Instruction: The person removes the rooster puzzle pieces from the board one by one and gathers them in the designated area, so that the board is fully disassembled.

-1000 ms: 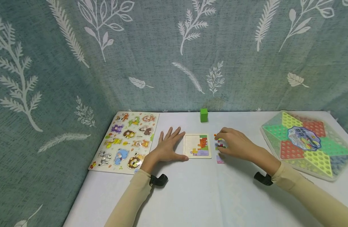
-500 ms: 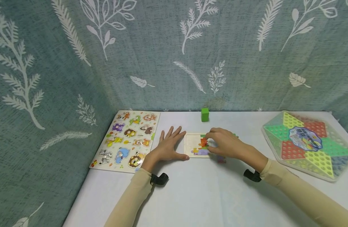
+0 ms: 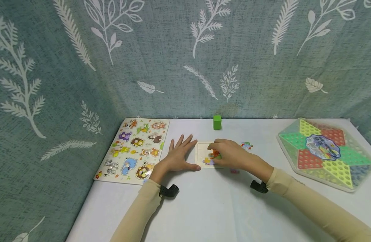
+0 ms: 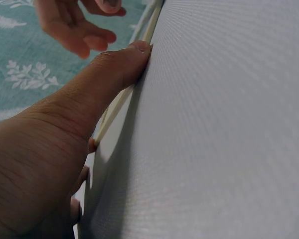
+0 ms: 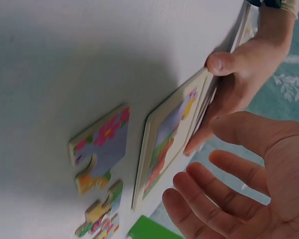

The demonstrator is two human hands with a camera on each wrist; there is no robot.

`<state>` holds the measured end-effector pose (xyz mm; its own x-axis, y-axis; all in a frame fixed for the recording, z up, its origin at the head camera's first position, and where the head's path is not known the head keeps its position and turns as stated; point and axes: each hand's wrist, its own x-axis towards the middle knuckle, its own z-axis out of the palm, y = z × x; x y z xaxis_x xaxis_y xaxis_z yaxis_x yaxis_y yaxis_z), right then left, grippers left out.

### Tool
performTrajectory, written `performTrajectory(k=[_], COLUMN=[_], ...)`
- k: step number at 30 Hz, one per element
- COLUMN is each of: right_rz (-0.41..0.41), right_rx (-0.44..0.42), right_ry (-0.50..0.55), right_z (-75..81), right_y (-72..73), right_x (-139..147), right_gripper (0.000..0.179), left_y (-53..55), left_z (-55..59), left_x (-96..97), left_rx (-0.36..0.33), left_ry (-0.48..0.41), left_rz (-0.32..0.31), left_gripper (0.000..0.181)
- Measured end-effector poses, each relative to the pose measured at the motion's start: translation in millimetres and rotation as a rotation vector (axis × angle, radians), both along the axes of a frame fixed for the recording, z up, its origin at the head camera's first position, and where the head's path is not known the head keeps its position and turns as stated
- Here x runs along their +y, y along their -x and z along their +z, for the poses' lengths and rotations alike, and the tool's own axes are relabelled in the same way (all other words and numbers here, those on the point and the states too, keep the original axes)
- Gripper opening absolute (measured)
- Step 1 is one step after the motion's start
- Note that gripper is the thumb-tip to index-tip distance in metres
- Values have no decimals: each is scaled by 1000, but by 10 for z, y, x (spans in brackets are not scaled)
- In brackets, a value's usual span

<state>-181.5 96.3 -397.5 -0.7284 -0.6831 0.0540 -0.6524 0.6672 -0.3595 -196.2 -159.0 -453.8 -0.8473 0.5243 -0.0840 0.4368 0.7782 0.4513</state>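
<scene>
A small wooden jigsaw tray lies mid-table; pieces sit along its right and lower parts, and bare wood shows at its upper left. My left hand lies spread at the tray's left side, its thumb touching the near left corner. Over the tray's right half is my right hand, thumb and fingers apart and loosely bent, nothing between them in the right wrist view. Right of the tray lie loose jigsaw pieces: a purple one with pink flowers and a smaller multicoloured one. The right hand partly hides tray and pieces in the head view.
An animal peg-puzzle board lies on the left, close to the left hand. Behind the tray stands a green block. A hexagonal game board with coloured triangles lies at the right. Patterned cloth hangs behind the table.
My right hand has moved left from the loose pieces to over the jigsaw tray, uncovering a loose piece at the upper right. The left hand has stayed at the tray's side.
</scene>
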Motion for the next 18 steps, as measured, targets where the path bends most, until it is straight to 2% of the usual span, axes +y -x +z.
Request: performTrajectory(k=[4,12,18], right_rz=[19,99,102], right_rx=[5,70,33], right_ry=[7,41,13], right_z=[-39,-123,-155], right_y=[-1,0,-4], right_x=[-60,-144,-204], right_gripper=[32,27,27], left_y=[-5,-1,-5], left_z=[-1,-6,-9], left_x=[-1,0,-5], left_rx=[6,19,20], left_ry=[1,2,-4], left_rz=[0,1,-1], left_gripper=[111,111,111])
